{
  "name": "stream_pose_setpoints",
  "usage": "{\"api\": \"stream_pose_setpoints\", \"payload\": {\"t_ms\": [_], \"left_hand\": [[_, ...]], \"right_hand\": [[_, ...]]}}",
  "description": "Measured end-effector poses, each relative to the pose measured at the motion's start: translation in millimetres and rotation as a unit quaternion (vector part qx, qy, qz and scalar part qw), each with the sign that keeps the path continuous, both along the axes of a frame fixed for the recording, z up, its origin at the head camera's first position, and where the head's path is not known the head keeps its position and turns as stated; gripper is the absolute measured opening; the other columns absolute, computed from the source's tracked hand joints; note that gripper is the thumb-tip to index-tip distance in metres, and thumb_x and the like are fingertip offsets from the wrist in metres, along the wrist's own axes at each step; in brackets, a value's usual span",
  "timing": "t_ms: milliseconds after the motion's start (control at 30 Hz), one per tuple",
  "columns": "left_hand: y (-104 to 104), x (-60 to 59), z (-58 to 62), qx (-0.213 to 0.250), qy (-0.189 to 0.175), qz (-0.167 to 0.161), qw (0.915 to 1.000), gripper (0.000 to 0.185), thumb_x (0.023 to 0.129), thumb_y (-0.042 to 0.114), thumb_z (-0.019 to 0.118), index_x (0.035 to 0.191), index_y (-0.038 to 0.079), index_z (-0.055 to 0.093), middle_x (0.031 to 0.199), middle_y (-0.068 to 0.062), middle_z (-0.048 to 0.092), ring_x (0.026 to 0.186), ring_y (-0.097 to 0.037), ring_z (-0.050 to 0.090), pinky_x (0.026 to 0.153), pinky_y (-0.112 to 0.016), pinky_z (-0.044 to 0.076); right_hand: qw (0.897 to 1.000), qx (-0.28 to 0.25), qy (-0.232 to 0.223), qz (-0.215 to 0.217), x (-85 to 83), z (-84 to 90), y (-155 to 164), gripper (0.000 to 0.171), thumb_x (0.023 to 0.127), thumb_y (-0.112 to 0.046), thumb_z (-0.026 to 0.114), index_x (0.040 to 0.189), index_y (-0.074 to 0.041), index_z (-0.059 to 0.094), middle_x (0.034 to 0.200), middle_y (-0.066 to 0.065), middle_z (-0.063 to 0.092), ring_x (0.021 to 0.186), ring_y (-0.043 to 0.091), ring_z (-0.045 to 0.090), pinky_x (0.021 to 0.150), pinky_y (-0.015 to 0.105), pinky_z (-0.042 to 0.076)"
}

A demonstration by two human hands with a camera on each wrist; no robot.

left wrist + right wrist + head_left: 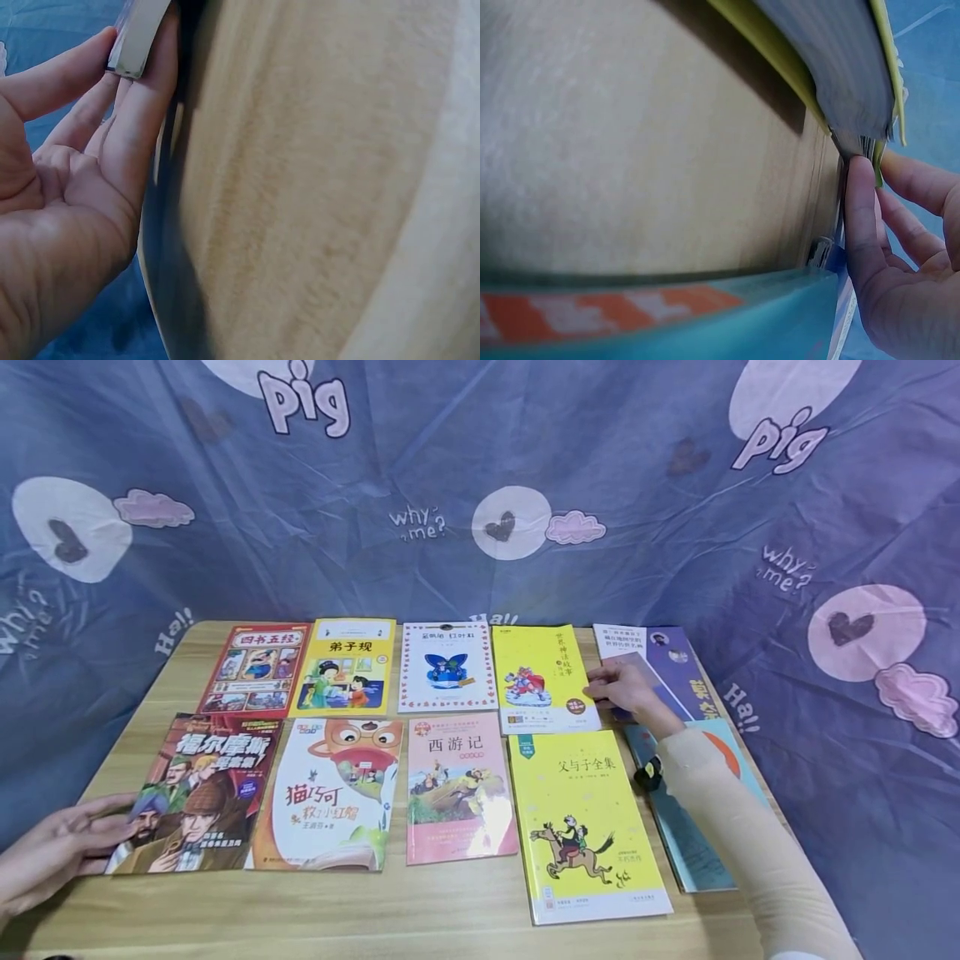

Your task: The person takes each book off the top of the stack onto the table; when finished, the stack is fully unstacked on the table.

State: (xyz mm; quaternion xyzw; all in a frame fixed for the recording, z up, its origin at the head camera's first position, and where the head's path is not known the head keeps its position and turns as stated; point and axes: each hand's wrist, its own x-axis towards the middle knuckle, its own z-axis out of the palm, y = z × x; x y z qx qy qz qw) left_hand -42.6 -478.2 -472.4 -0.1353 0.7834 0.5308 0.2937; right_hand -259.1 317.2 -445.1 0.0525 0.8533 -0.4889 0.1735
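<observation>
Fingers (862, 225) of the right hand (626, 687) lie nearly straight against the right edge of the small yellow book (542, 677) in the back row, thumb on its cover, so the hand seems to be nudging or squaring it rather than lifting it; the right wrist view shows the fingertips pressed up to the page block, not curled round it; that book lies flat on the surface (420, 910), fourth from the left in the far row, just beside the purple book (663, 664), which the hand partly covers. Over on the near left corner, the left hand (56, 847) rests on the outer edge of the detective book (197, 793); its fingers (131, 127) are stretched out and relaxed, touching the corner from the side, thumb on top, as if steadying it; nothing is gripped.

All the books lie face up in two neat rows, covers readable, edges close but mostly not overlapping, which suits a display or a sorting: red book (255, 668), yellow book (347, 667) and white book (447, 666) behind; cat book (330, 793), pink book (459, 787) and large yellow book (585, 822) in front; a teal book (693, 835) lies under the right forearm. A blue printed cloth (480, 485) hangs behind and around the surface.
</observation>
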Motion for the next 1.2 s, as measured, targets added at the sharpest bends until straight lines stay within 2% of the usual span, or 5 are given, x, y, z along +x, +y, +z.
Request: {"api": "stream_pose_setpoints", "payload": {"t_ms": [167,567,733,933,1200], "left_hand": [[10.1,-5.3,9.2,-0.062,-0.006,-0.010,0.9980,0.088,0.113,0.035,0.050,0.159,-0.017,-0.004,0.107,0.032,0.059,0.091,0.003,0.070,0.079,-0.037,0.070],[18.3,-5.8,20.5,-0.169,0.042,0.008,0.9846,0.048,0.103,0.039,0.069,0.144,0.014,0.063,0.101,0.013,0.074,0.080,0.001,0.067,0.070,-0.031,0.069],[22.0,-12.1,27.5,-0.197,0.098,0.002,0.9756,0.044,0.105,0.046,0.065,0.144,0.026,0.063,0.105,0.012,0.075,0.079,0.004,0.067,0.067,-0.030,0.068],[49.4,-29.6,42.4,-0.178,0.162,-0.010,0.9707,0.074,0.108,0.042,0.061,0.156,-0.010,0.038,0.109,0.014,0.075,0.082,0.002,0.072,0.069,-0.031,0.070],[107.3,-61.2,62.8,-0.101,0.232,-0.021,0.9671,0.049,0.107,0.030,0.064,0.148,0.005,0.055,0.100,0.031,0.073,0.086,-0.007,0.078,0.069,-0.029,0.068]], "right_hand": [[1.000,-0.004,-0.015,-0.002,2.2,8.6,-4.3,0.054,0.101,-0.005,0.068,0.148,0.013,0.049,0.109,0.008,0.071,0.078,0.001,0.069,0.078,0.027,0.070],[1.000,-0.006,-0.017,0.005,12.0,30.0,-15.7,0.051,0.101,-0.001,0.067,0.145,0.017,0.050,0.113,0.020,0.071,0.078,0.005,0.070,0.080,0.033,0.071],[1.000,0.001,-0.006,0.001,3.5,9.4,-6.3,0.053,0.102,-0.007,0.069,0.147,0.012,0.051,0.115,0.015,0.071,0.078,0.002,0.069,0.080,0.028,0.070],[1.000,-0.012,0.024,-0.003,5.0,8.2,1.9,0.051,0.102,-0.006,0.069,0.146,0.014,0.052,0.109,0.009,0.076,0.077,-0.001,0.071,0.075,0.025,0.070],[0.998,-0.005,0.064,-0.002,18.1,30.1,2.6,0.045,0.105,-0.013,0.065,0.142,0.010,0.057,0.114,0.018,0.073,0.083,0.010,0.075,0.084,0.042,0.071]]}}
